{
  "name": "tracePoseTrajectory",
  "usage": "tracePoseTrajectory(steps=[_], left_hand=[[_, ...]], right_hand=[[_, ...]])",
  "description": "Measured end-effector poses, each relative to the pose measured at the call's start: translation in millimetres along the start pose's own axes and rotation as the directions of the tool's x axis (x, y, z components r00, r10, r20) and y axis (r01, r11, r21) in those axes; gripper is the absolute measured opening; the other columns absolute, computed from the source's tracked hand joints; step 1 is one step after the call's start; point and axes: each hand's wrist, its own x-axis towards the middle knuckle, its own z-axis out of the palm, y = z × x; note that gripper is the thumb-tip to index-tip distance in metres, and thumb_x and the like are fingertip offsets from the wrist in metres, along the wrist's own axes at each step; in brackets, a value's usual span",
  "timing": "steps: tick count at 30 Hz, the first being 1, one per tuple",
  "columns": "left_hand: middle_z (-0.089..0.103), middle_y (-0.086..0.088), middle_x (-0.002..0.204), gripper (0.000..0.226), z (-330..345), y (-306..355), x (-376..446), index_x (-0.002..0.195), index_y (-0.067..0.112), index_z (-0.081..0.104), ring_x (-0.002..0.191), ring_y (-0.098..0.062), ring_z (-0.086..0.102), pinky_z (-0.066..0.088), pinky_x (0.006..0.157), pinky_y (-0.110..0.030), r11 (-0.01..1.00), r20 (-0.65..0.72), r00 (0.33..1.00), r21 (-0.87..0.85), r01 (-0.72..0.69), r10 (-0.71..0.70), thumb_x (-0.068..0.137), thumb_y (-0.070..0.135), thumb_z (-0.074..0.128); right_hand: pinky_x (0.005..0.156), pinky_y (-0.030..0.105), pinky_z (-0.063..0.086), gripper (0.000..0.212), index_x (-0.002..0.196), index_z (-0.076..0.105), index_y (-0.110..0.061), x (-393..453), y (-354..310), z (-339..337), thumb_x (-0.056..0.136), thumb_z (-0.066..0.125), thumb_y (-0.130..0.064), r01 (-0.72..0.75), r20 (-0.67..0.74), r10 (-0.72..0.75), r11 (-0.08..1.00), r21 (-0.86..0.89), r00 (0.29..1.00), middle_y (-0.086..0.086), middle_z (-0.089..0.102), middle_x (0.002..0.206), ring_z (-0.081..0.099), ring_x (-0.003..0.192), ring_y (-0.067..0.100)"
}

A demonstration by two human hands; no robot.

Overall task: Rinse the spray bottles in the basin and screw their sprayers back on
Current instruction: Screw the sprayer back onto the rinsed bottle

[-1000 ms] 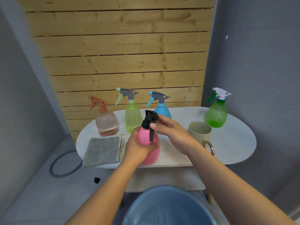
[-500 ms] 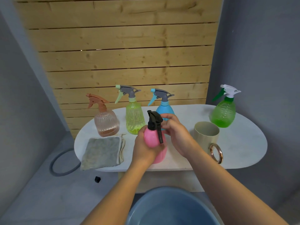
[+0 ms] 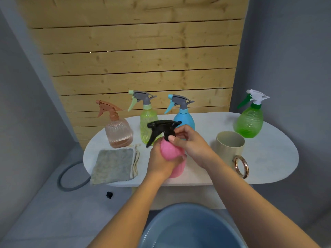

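Note:
A pink spray bottle (image 3: 172,152) stands near the front edge of the white oval table (image 3: 272,163). My left hand (image 3: 160,161) grips its body. My right hand (image 3: 191,144) pinches the collar of its black sprayer (image 3: 161,127), whose nozzle points left. Behind stand a peach ribbed bottle (image 3: 118,130), a yellow-green bottle (image 3: 146,120) and a blue bottle (image 3: 185,118), each with its sprayer on. A green bottle (image 3: 249,120) with a white sprayer is at the far right. The blue basin (image 3: 189,228) sits on the floor below.
A beige mug (image 3: 230,149) with a gold ring handle stands right of my hands. A grey folded cloth (image 3: 113,165) lies at the table's front left. A grey ring (image 3: 71,176) and a small black cube (image 3: 109,194) lie on the floor. A wooden slat wall rises behind.
The black sprayer has turned on the pink bottle, its trigger swinging from facing me to pointing left. My right hand shifted round the collar. My left hand kept its hold.

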Motion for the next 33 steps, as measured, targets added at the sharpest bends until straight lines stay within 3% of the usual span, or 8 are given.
tracePoseTrajectory(steps=[4,9,11,15,18,21,26,33], left_hand=[[0.06,0.013,0.101,0.058,2.1,0.9,-0.3,0.107,0.04,0.041,0.09,-0.006,0.06,0.044,0.063,-0.018,0.998,-0.022,0.999,-0.051,0.033,-0.034,0.068,0.026,0.082],[0.055,0.008,0.115,0.084,1.3,-2.5,0.3,0.133,0.033,0.035,0.103,-0.016,0.057,0.046,0.077,-0.025,0.999,-0.03,0.999,-0.017,0.043,-0.043,0.065,0.026,0.083],[0.057,0.008,0.114,0.08,2.5,-3.5,1.2,0.13,0.033,0.037,0.1,-0.015,0.059,0.048,0.075,-0.025,0.999,-0.026,0.999,-0.029,0.043,-0.044,0.065,0.026,0.083],[0.063,0.006,0.103,0.06,3.2,-3.3,3.3,0.112,0.031,0.043,0.09,-0.01,0.063,0.051,0.069,-0.023,0.999,-0.036,0.999,-0.028,0.032,-0.033,0.067,0.025,0.082],[0.058,0.014,0.101,0.067,2.3,-2.6,2.4,0.117,0.033,0.04,0.09,-0.002,0.058,0.045,0.065,-0.017,0.998,-0.029,0.999,-0.053,0.025,-0.026,0.066,0.021,0.083],[0.056,0.013,0.106,0.077,2.4,-2.0,1.3,0.124,0.034,0.037,0.092,-0.005,0.057,0.044,0.065,-0.017,0.997,-0.024,0.999,-0.062,0.036,-0.038,0.065,0.021,0.084],[0.062,0.007,0.104,0.062,3.6,-2.2,2.4,0.116,0.032,0.042,0.089,-0.008,0.062,0.047,0.064,-0.02,0.998,-0.033,0.998,-0.044,0.043,-0.044,0.068,0.026,0.081],[0.061,0.009,0.107,0.075,2.8,-2.2,1.6,0.126,0.033,0.039,0.094,-0.011,0.062,0.048,0.068,-0.023,0.998,-0.034,0.998,-0.034,0.055,-0.056,0.065,0.03,0.083]], right_hand=[[0.096,0.032,0.047,0.045,0.11,0.055,-0.013,1.2,8.2,8.4,0.075,0.077,-0.028,-0.024,-0.058,0.026,0.999,0.044,0.998,0.003,0.061,0.114,0.056,0.109,0.015],[0.092,0.031,0.049,0.021,0.108,0.065,-0.016,0.2,9.8,0.3,0.087,0.064,-0.017,-0.053,0.09,0.039,0.985,0.167,0.995,0.006,0.068,0.11,0.062,0.107,0.021],[0.087,0.028,0.049,0.022,0.104,0.064,-0.014,-0.4,9.2,4.3,0.083,0.069,-0.017,-0.024,0.011,0.023,0.989,0.146,1.0,0.007,0.067,0.108,0.062,0.104,0.02],[0.097,0.032,0.046,0.041,0.104,0.058,-0.015,1.1,14.6,16.1,0.071,0.08,-0.022,-0.013,-0.137,0.028,0.994,0.112,0.99,0.003,0.064,0.11,0.057,0.108,0.015],[0.097,0.029,0.046,0.033,0.115,0.063,-0.017,0.8,13.1,9.1,0.083,0.069,-0.018,-0.062,-0.021,0.07,0.961,0.27,0.997,0.001,0.066,0.113,0.059,0.11,0.014],[0.08,0.019,0.048,0.024,0.11,0.065,-0.015,0.1,11.2,6.7,0.087,0.063,-0.012,-0.056,0.004,0.057,0.957,0.286,0.998,0.003,0.068,0.105,0.063,0.1,0.014],[0.097,0.03,0.047,0.035,0.108,0.061,-0.013,-0.5,17.1,16.9,0.077,0.076,-0.021,0.007,-0.138,0.013,0.989,0.146,0.99,0.002,0.065,0.108,0.059,0.105,0.014],[0.099,0.03,0.044,0.026,0.117,0.065,-0.02,-3.7,18.3,12.2,0.091,0.059,-0.022,-0.057,0.039,0.048,0.96,0.274,0.998,0.001,0.066,0.117,0.058,0.114,0.016]])
